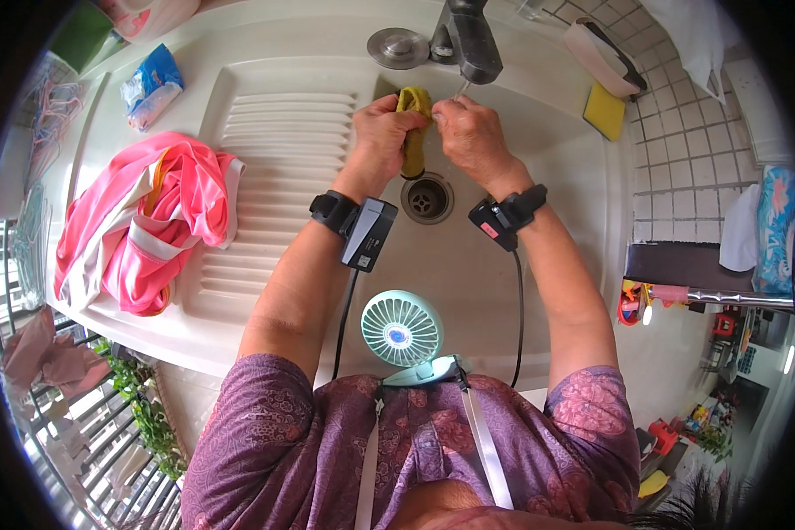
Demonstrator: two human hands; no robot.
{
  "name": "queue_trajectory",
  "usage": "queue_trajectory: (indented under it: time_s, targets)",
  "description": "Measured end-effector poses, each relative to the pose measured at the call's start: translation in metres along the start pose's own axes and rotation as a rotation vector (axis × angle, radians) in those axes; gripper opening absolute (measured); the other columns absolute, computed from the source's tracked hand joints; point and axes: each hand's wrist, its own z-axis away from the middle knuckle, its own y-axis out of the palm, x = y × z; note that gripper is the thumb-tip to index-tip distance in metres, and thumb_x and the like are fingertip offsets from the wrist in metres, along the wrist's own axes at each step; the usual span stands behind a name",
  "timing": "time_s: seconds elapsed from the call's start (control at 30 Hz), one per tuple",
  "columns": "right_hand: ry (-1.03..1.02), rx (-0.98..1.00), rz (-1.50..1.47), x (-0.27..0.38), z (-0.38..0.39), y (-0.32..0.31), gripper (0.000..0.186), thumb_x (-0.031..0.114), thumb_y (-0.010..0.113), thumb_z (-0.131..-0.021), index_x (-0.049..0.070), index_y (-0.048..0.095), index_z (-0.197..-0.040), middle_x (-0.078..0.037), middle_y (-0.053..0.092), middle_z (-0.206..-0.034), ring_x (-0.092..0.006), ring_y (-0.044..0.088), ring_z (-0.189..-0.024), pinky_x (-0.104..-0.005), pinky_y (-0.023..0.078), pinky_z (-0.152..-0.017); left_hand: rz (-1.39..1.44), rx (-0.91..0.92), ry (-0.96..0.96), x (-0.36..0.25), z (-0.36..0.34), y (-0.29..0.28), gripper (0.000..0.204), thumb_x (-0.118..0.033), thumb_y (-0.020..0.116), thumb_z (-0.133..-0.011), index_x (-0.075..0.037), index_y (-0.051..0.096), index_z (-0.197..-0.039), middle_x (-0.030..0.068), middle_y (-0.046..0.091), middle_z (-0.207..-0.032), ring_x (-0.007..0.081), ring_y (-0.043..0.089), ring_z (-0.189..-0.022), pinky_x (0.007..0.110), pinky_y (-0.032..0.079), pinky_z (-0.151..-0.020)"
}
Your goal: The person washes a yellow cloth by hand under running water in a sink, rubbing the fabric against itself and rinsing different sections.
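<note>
My left hand (382, 141) is closed around a folded olive-yellow cloth (412, 132), which hangs over the sink basin just above the drain (427, 197). The cloth looks damp; its exact kind cannot be made out. Close on its right, my right hand (474, 141) has its fingers pinched together, the fingertips at or very near the cloth's edge. Whatever sits between those fingertips is too small to name. Above the right hand is the dark faucet (471, 49), with a thin stream of water coming down onto or beside the fingers.
A ribbed washboard slope (283, 132) forms the sink's left side, with a pink and white garment (150, 221) lying beside it. Behind that is a blue packet (153, 84). A metal drain plug (397, 48) and a yellow sponge (604, 112) rest along the rim.
</note>
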Motion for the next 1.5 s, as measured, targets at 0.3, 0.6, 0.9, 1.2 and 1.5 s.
queue_trajectory:
  time_s: [0.3,0.6,0.9,1.2,1.5]
  targets:
    - [-0.016,0.065,0.153,0.001,-0.005,-0.002,0.007,0.006,0.056,-0.071,0.003,0.051,-0.067,-0.015,0.057,-0.068,-0.0323,0.058,-0.065,-0.0409,0.047,-0.056,-0.196,0.067,0.043,0.001,0.003,0.0,0.022,0.009,0.056,-0.069,0.005,0.06,-0.091,0.0084,0.061,-0.083,0.0159,0.058,-0.069,0.028,0.048,-0.061]
    - [0.27,-0.004,0.153,-0.042,0.011,0.016,0.011,0.012,0.055,-0.074,0.002,0.058,-0.07,-0.018,0.06,-0.069,-0.0365,0.059,-0.065,-0.0442,0.049,-0.06,-0.104,0.054,-0.023,0.001,-0.001,-0.005,0.025,0.011,0.053,-0.067,0.006,0.059,-0.09,0.01,0.061,-0.084,0.0185,0.059,-0.07,0.029,0.049,-0.062]
    - [0.428,0.037,-0.131,-0.029,0.023,0.003,0.012,0.012,0.055,-0.078,0.0,0.056,-0.074,-0.012,0.056,-0.061,-0.0243,0.055,-0.057,-0.0339,0.044,-0.055,0.034,0.035,-0.079,-0.001,0.001,0.0,0.02,0.013,0.053,-0.063,0.006,0.059,-0.081,0.0104,0.058,-0.08,0.0177,0.056,-0.067,0.028,0.045,-0.058]
    - [0.409,-0.1,-0.367,-0.016,0.011,0.005,0.008,0.004,0.056,-0.078,-0.003,0.06,-0.082,-0.002,0.057,-0.068,-0.0068,0.051,-0.06,-0.0231,0.044,-0.055,0.0,0.062,-0.087,0.003,-0.005,-0.007,0.012,0.012,0.051,-0.062,0.001,0.053,-0.067,0.0051,0.052,-0.07,0.0146,0.049,-0.06,0.027,0.039,-0.051]
    - [0.226,-0.073,-0.156,-0.015,0.009,0.008,0.008,0.006,0.056,-0.078,0.0,0.06,-0.081,-0.015,0.063,-0.078,-0.0283,0.061,-0.07,-0.0331,0.049,-0.065,-0.058,0.111,-0.087,0.004,-0.004,-0.011,0.02,0.01,0.05,-0.065,0.004,0.059,-0.082,0.0082,0.059,-0.082,0.0171,0.055,-0.072,0.026,0.044,-0.065]
